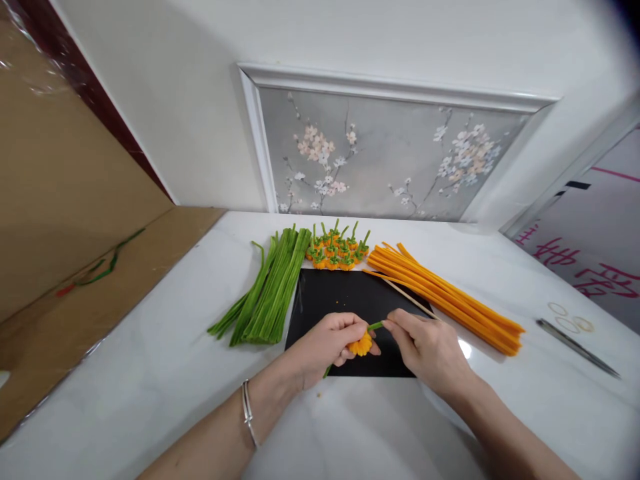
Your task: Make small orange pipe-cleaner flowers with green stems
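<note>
My left hand (pixel 335 340) is closed around a small orange pipe-cleaner pumpkin (pixel 361 344), its ridged side showing below the thumb. From its top runs a green pipe cleaner (pixel 376 325), whose end my right hand (pixel 427 343) pinches between thumb and fingers. A bit of green also pokes out beneath my left hand. Both hands are above a black mat (pixel 350 290). Behind it stand several finished orange pieces with green tops (pixel 335 248), their stems pointing up.
Green pipe cleaners (pixel 273 290) lie bundled at left, orange pipe cleaners (pixel 450 297) at right. A thin wooden stick (pixel 410 297) lies partly under the orange ones. Tweezers (pixel 577 347) and clear rings (pixel 567 325) rest on the white table (pixel 500 407) at far right. Cardboard (pixel 75 200) borders the left.
</note>
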`<state>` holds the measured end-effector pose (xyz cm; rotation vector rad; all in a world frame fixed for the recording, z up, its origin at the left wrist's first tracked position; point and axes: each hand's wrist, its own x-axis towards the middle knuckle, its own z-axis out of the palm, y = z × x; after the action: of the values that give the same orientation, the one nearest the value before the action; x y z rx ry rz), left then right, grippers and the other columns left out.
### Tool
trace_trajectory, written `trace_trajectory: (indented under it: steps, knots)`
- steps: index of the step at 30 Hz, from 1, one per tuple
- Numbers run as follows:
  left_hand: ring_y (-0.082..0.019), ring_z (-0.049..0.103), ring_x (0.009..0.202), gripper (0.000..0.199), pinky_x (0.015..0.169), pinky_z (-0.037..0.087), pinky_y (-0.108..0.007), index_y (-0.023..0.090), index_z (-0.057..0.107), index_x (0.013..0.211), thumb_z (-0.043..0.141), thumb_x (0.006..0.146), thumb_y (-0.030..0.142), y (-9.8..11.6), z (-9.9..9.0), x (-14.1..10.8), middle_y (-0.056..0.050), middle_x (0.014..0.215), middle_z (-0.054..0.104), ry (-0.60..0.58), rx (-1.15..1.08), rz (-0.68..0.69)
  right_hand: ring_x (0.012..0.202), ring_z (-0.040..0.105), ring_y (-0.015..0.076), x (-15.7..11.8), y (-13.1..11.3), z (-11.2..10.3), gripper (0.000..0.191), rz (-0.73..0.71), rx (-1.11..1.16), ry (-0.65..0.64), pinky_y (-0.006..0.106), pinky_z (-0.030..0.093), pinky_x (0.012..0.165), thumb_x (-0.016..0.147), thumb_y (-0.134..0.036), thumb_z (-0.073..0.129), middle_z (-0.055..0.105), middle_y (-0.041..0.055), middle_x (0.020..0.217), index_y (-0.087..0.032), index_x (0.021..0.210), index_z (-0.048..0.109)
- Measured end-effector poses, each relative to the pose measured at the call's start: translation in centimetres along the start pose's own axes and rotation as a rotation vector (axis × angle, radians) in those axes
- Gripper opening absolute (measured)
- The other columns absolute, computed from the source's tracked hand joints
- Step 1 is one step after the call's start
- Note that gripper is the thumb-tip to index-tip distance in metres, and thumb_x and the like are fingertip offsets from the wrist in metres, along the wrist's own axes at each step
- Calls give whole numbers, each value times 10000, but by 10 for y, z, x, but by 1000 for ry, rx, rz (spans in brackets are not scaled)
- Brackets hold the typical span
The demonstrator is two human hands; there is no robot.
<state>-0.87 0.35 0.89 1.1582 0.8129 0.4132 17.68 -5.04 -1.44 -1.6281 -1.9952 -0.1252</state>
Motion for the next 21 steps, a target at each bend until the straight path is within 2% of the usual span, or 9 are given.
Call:
trace_trajectory:
  steps: [3, 6, 8, 11, 14, 17, 19, 21]
  knots:
    - [-39, 314, 454, 229, 442, 136, -214, 151, 560, 776, 591, 805, 376, 1, -2, 1, -45, 761, 675, 22, -18, 13, 436, 501, 115, -1, 3, -2, 334, 20, 7, 8, 250, 258, 463, 966, -325, 392, 555, -20, 539, -209, 705, 567]
    - [-35, 293, 444, 244, 438, 121, -210, 162, 561, 862, 573, 826, 402, 3, -3, 0, -21, 748, 648, 46, -29, 27, 473, 523, 123, -1, 5, -5, 308, 47, 38, -2, 243, 301, 480, 966, -327, 402, 572, -14, 570, -210, 736, 571]
    - [-41, 350, 477, 282, 450, 181, -193, 179, 549, 977, 592, 823, 412, 4, -3, -1, 0, 750, 619, 59, 6, 69, 485, 517, 125, 0, 7, -7, 291, 75, 89, -11, 238, 340, 493, 964, -323, 408, 562, -15, 578, -211, 748, 568]
    - [-81, 480, 614, 403, 561, 343, -197, 190, 515, 1058, 715, 724, 294, 3, -2, -3, 22, 771, 580, 45, 142, 183, 523, 535, 133, 3, 11, -8, 275, 91, 197, -47, 240, 416, 522, 964, -296, 403, 574, -1, 627, -212, 767, 575]
    - [-118, 497, 699, 323, 650, 402, -236, 185, 545, 992, 694, 708, 221, 0, -2, -2, 26, 782, 552, 110, 359, 311, 755, 649, 170, 5, 13, -7, 213, 13, 283, -76, 269, 530, 661, 952, -242, 411, 659, 61, 905, -214, 963, 622]
    - [-134, 490, 728, 169, 684, 413, -250, 178, 580, 910, 629, 756, 227, -1, -3, -1, 22, 783, 547, 154, 513, 367, 1086, 613, 205, 5, 8, -5, 344, -96, 344, -113, 335, 539, 899, 924, -183, 438, 589, 89, 1235, -248, 1244, 547]
    - [-138, 501, 728, 129, 684, 420, -252, 171, 584, 881, 610, 770, 229, 0, -3, 0, 21, 779, 550, 114, 508, 349, 1114, 603, 196, 6, 3, -4, 403, -140, 382, -122, 331, 539, 923, 923, -152, 421, 576, 85, 1261, -266, 1297, 520]
    - [-144, 522, 736, 106, 685, 427, -255, 163, 585, 863, 601, 776, 223, 1, -2, 0, 12, 782, 566, 67, 451, 321, 1054, 632, 186, 6, -1, -3, 400, -177, 396, -95, 309, 561, 880, 934, -135, 395, 613, 86, 1198, -263, 1282, 546]
